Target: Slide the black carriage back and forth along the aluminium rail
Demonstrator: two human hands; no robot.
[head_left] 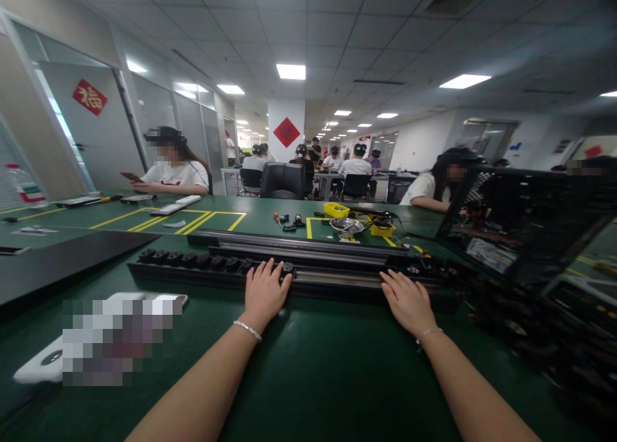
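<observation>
My left hand [263, 292] lies flat, fingers stretched, on the near edge of a long black rail assembly [328, 276] that runs across the green table [308, 371]. My right hand [407, 300] rests flat on the same rail further right, fingers apart. A row of several black round caps [193, 259] sits on the rail's left part, just left of my left hand. Neither hand holds anything. A bracelet shows on each wrist.
A white phone [43, 365] lies near left, partly blurred. A black open case [520, 223] with parts stands at the right. A metal bowl [346, 226] and yellow trays [336, 209] sit behind the rail. Several people sit at tables beyond.
</observation>
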